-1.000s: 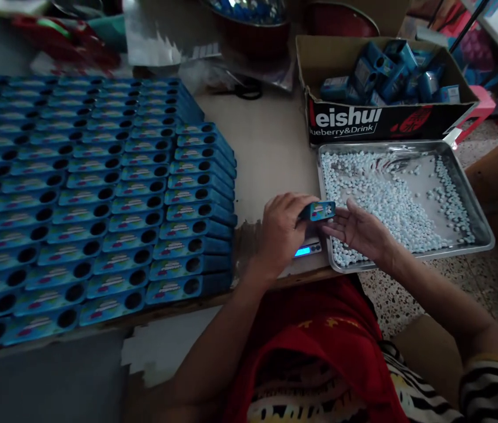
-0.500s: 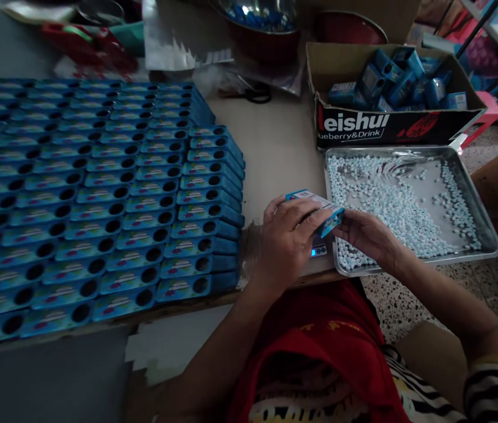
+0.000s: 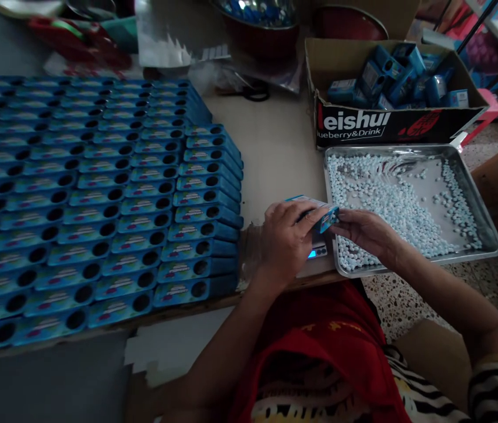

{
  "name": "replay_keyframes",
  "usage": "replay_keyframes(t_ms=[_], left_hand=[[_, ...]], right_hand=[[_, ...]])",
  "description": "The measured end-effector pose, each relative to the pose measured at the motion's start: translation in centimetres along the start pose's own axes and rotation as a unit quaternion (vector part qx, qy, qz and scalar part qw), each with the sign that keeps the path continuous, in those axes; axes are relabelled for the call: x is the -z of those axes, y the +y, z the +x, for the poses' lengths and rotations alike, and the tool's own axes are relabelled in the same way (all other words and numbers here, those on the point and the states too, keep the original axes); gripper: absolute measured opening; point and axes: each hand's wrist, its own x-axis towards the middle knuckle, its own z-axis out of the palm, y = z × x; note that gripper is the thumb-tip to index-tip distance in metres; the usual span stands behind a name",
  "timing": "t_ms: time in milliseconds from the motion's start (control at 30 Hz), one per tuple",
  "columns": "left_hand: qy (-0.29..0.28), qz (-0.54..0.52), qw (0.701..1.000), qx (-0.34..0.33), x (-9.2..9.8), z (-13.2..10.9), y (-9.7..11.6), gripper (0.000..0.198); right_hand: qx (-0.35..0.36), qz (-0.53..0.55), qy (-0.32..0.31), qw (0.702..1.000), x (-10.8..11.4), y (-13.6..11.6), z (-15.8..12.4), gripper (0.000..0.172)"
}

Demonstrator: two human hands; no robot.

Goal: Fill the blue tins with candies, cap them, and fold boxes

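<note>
A small blue carton (image 3: 328, 218) with a printed pale side is tilted above the table edge, its end facing right. My left hand (image 3: 286, 235) is closed around it from above, fingers across its upper side. My right hand (image 3: 370, 232) meets the carton's right end with fingertips pressed together; what they pinch, if anything, is hidden. Beneath the hands is a small digital scale (image 3: 318, 252) with a lit blue display, partly covered. Just to the right lies a metal tray (image 3: 491, 235) holding many small pale blue and white pellets (image 3: 401, 211), partly under my right hand.
Rows of blue cartons (image 3: 99, 194) with dark round holes cover the left of the table. Behind the tray stands an open cardboard box (image 3: 350, 126) of loose blue cartons. Farther back are a red bowl (image 3: 260, 41), black-handled scissors (image 3: 255, 91) and plastic bags (image 3: 173, 41).
The carton has tipped slightly and shifted a little left and down in my left hand. My right fingertips have drawn together at its end. The camera view has shifted slightly.
</note>
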Motion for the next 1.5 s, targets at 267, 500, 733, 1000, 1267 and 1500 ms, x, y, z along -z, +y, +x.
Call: replay_keyframes(t_ms=[267,500,733,1000,1267,1500], left_hand=[[-0.012,-0.008,1.000,0.014,-0.9,-0.1,0.1,0.042],[-0.021,-0.007,1.000,-0.009,-0.7,-0.5,0.4,0.048],[-0.021,-0.010,1.000,-0.001,-0.5,-0.6,0.4,0.044],[0.017,-0.074,0.994,0.074,-1.7,0.6,-0.1,0.036],[0.132,-0.406,0.849,0.310,0.8,1.2,-2.0,0.042],[0.108,-0.231,0.953,0.166,7.9,8.4,-10.9,0.056]], right_hand=[[0.002,-0.065,-0.002,0.998,0.3,-0.1,1.1,0.010],[0.045,-0.119,-0.013,0.992,0.3,0.2,1.2,0.017],[0.021,-0.121,-0.001,0.992,0.4,-0.2,1.2,0.018],[-0.040,-0.029,0.020,0.999,1.2,-0.7,1.7,0.016],[0.280,-0.503,0.173,0.799,5.1,-1.9,-2.0,0.050],[0.347,-0.555,0.163,0.738,7.8,0.3,-3.2,0.035]])
